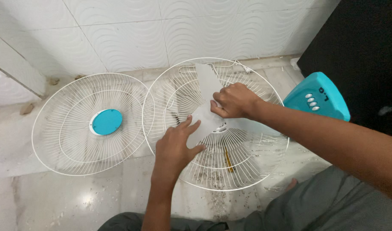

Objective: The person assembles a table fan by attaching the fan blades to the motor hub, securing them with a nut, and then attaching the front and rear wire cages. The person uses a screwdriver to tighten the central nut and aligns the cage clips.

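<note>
- My left hand (175, 145) lies flat, fingers spread, on the translucent fan blade (206, 117).
- My right hand (234, 101) pinches it.
- Teal round badge (107, 122) centres the left grille (89, 124).

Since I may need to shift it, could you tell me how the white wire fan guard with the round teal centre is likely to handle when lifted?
The white wire fan guard with the teal centre is mostly open thin wire, so probably light. Wide and shallow, it may flex somewhat. Lying flat on the dusty pale floor, it seems unlikely to roll.
</note>
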